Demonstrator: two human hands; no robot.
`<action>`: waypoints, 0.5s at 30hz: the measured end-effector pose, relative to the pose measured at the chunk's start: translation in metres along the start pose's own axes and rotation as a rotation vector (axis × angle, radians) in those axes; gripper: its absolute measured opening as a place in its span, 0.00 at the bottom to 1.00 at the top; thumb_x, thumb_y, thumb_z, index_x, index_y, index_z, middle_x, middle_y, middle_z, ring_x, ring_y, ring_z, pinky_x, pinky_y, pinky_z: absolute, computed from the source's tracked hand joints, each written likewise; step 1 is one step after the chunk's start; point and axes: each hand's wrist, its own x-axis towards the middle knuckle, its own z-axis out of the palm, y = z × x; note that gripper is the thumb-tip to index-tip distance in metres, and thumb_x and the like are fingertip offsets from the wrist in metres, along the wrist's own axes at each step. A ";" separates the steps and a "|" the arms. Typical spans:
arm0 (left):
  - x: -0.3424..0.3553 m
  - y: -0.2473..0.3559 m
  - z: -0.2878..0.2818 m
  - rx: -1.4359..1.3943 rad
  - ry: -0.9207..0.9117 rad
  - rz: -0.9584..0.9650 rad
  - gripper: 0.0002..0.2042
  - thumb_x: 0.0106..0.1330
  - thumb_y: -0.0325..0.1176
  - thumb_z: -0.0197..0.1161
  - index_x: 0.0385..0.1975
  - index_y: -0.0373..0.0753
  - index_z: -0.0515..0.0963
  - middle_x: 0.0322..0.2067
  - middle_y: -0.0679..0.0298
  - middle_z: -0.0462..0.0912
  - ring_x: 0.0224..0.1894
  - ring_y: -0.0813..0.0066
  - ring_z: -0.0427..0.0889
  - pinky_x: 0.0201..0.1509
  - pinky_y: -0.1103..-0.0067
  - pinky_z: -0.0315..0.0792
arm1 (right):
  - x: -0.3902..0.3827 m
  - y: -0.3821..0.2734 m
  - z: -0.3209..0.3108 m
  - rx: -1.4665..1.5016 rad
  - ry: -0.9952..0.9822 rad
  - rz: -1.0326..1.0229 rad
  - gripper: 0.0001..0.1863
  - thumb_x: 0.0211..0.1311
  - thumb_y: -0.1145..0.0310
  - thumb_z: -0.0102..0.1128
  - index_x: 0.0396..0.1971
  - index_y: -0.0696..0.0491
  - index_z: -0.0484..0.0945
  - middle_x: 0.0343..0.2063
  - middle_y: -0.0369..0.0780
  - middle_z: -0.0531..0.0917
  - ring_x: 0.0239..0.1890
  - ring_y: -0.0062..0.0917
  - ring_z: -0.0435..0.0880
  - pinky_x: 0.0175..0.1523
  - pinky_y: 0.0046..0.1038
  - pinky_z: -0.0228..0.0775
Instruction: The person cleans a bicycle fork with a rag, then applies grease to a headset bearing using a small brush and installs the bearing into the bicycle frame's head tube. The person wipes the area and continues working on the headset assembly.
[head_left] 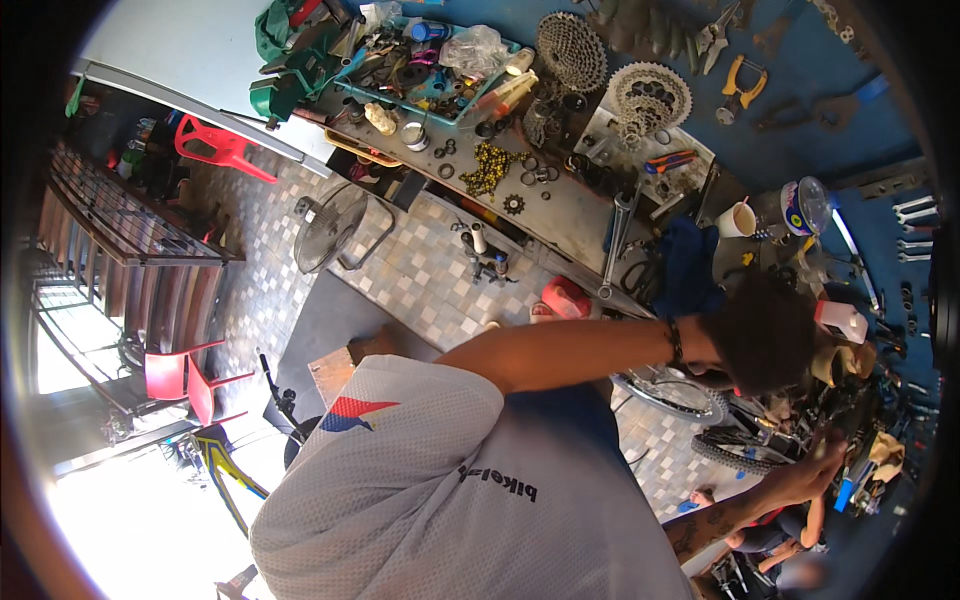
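Bicycle wheel [680, 395] sits below workbench [560, 225], partly hidden. Left hand [765, 345] reaches over it; right hand [815, 470] at cluttered parts beside it. Grip state: cannot tell for either. Risk, judged: blind reach snagging spokes, knocking loose tools.

Shiny metal cassette cogs [571, 50], glossy red plastic chair [215, 148], matt mesh-cloth jersey [440, 500], blue cloth rag [688, 265]
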 end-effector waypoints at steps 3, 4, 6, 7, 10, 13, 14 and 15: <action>-0.048 -0.063 0.054 -0.343 -0.427 -0.183 0.09 0.59 0.38 0.65 0.33 0.40 0.85 0.32 0.54 0.89 0.38 0.56 0.90 0.42 0.62 0.81 | 0.006 0.021 0.005 0.065 -0.171 0.071 0.28 0.83 0.56 0.46 0.55 0.72 0.78 0.51 0.51 0.84 0.56 0.37 0.84 0.61 0.36 0.84; -0.080 -0.091 0.058 -0.148 -0.654 -0.116 0.09 0.58 0.34 0.66 0.36 0.40 0.86 0.36 0.55 0.90 0.42 0.55 0.90 0.47 0.56 0.80 | 0.004 0.029 0.014 0.101 -0.223 0.128 0.28 0.83 0.56 0.46 0.54 0.72 0.78 0.50 0.51 0.84 0.56 0.37 0.83 0.62 0.36 0.83; -0.139 -0.157 0.040 -0.533 -0.430 -0.259 0.11 0.58 0.35 0.69 0.39 0.39 0.87 0.36 0.49 0.89 0.40 0.55 0.89 0.39 0.63 0.82 | -0.014 0.042 0.038 0.115 -0.355 0.178 0.24 0.83 0.59 0.48 0.52 0.68 0.81 0.49 0.46 0.85 0.53 0.33 0.84 0.61 0.34 0.77; -0.171 -0.192 0.019 -0.679 -0.305 -0.445 0.12 0.61 0.30 0.66 0.43 0.38 0.87 0.39 0.51 0.89 0.42 0.59 0.90 0.41 0.66 0.82 | -0.027 0.045 0.048 0.065 -0.468 0.182 0.23 0.82 0.60 0.49 0.51 0.66 0.82 0.49 0.46 0.86 0.52 0.31 0.84 0.60 0.33 0.75; -0.244 -0.299 -0.062 -0.311 -0.060 -1.002 0.10 0.64 0.23 0.60 0.41 0.35 0.86 0.37 0.55 0.90 0.34 0.68 0.92 0.35 0.74 0.81 | -0.068 0.042 0.092 0.063 -0.656 0.268 0.19 0.81 0.62 0.52 0.48 0.63 0.85 0.48 0.43 0.87 0.49 0.27 0.84 0.57 0.29 0.71; -0.275 -0.367 -0.104 0.177 0.235 -1.200 0.19 0.67 0.44 0.71 0.52 0.40 0.81 0.26 0.55 0.89 0.34 0.52 0.90 0.37 0.62 0.80 | -0.098 0.025 0.148 0.248 -0.832 0.308 0.15 0.78 0.65 0.56 0.46 0.61 0.87 0.47 0.41 0.88 0.48 0.23 0.84 0.54 0.26 0.69; -0.279 -0.384 -0.108 0.157 0.226 -1.197 0.22 0.65 0.44 0.73 0.54 0.40 0.80 0.30 0.54 0.89 0.36 0.50 0.89 0.38 0.60 0.80 | -0.108 0.016 0.164 0.337 -0.899 0.303 0.14 0.78 0.66 0.58 0.45 0.60 0.87 0.47 0.41 0.89 0.48 0.23 0.84 0.54 0.25 0.69; -0.280 -0.400 -0.108 0.174 0.192 -1.142 0.21 0.65 0.45 0.73 0.54 0.41 0.80 0.32 0.54 0.89 0.37 0.50 0.89 0.39 0.59 0.80 | -0.118 0.007 0.181 0.416 -0.935 0.325 0.13 0.77 0.66 0.59 0.46 0.61 0.87 0.47 0.42 0.89 0.47 0.22 0.85 0.53 0.24 0.70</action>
